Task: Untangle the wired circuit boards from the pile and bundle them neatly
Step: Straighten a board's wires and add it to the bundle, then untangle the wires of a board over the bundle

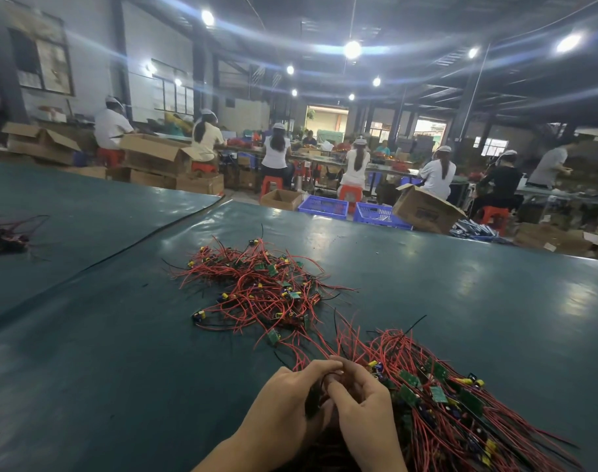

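A tangled pile (267,287) of small green circuit boards with red and black wires lies in the middle of the dark green table (120,352). Nearer me, at the lower right, a larger gathered bundle (440,396) of the same wired boards fans out to the right. My left hand (287,403) and my right hand (362,400) meet at the bundle's left end, fingers curled and pinching its red and black wires between them. What exactly lies inside the fingers is hidden.
A smaller dark clump of wired parts (4,233) lies at the table's far left. A seam (147,236) runs diagonally across the table cover. Beyond the far edge stand blue crates (325,206), cardboard boxes (423,209) and several seated people at benches.
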The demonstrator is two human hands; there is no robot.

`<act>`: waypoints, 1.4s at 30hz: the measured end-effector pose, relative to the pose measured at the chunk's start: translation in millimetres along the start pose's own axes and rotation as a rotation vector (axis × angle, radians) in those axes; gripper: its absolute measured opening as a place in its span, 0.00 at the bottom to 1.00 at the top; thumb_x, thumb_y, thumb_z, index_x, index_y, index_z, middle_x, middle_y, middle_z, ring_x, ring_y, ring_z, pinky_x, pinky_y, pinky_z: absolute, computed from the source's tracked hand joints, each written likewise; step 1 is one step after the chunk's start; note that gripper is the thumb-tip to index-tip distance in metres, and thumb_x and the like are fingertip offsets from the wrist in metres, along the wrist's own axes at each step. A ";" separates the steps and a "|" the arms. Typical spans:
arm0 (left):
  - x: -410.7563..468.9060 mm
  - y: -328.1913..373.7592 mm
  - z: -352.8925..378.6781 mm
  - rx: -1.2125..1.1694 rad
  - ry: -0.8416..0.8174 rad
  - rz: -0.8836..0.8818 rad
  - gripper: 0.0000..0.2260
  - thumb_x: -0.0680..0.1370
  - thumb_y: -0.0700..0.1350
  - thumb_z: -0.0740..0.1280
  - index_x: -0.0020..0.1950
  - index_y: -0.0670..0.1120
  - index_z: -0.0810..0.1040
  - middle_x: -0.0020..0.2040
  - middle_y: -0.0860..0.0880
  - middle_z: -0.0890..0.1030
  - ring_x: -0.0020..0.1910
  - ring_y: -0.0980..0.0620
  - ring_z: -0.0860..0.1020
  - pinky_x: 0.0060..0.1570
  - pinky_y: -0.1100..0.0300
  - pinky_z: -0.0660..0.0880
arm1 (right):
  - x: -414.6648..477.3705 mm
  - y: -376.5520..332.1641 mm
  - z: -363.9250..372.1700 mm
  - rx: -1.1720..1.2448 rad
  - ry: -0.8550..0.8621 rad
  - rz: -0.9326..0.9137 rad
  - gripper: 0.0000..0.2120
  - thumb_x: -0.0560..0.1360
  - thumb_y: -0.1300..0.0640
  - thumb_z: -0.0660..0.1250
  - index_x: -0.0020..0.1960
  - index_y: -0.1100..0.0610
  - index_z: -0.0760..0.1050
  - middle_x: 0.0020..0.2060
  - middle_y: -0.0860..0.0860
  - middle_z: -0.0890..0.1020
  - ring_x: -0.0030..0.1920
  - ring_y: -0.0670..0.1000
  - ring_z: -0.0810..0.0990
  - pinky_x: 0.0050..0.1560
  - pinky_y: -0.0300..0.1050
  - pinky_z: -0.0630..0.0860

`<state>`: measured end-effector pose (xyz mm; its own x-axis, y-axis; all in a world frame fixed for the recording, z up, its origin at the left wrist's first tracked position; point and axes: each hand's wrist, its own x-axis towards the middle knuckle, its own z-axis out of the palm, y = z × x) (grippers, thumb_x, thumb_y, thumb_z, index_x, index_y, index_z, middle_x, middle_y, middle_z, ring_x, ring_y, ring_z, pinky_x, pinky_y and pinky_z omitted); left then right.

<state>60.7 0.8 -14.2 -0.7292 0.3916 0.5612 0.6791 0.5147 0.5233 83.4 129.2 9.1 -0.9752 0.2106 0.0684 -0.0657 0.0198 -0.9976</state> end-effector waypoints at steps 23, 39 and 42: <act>4.1 -6.0 -6.3 -0.265 -0.080 -0.126 0.47 0.72 0.44 0.68 0.73 0.70 0.36 0.33 0.52 0.79 0.30 0.56 0.72 0.38 0.64 0.71 | -1.0 6.2 -0.9 -0.327 0.008 -0.260 0.13 0.70 0.61 0.76 0.39 0.42 0.82 0.35 0.44 0.83 0.39 0.46 0.79 0.44 0.41 0.78; 9.4 2.9 -11.5 -0.280 0.246 -0.167 0.27 0.78 0.60 0.61 0.27 0.42 0.70 0.24 0.49 0.70 0.23 0.52 0.67 0.26 0.53 0.66 | 2.1 3.4 -0.2 -0.045 0.252 -0.345 0.04 0.76 0.65 0.67 0.45 0.57 0.77 0.38 0.44 0.84 0.38 0.42 0.81 0.40 0.28 0.73; 12.7 7.9 -15.9 -0.458 0.061 -0.395 0.32 0.78 0.63 0.56 0.26 0.42 0.77 0.22 0.49 0.75 0.22 0.55 0.72 0.28 0.60 0.68 | 2.6 3.1 0.5 -0.013 0.253 -0.351 0.03 0.77 0.65 0.66 0.46 0.57 0.76 0.39 0.46 0.84 0.38 0.45 0.81 0.43 0.37 0.77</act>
<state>58.2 -2.3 7.3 -0.9364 0.1869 0.2969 0.3352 0.2268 0.9145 80.5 129.3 6.1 -0.8114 0.4220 0.4045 -0.3800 0.1450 -0.9136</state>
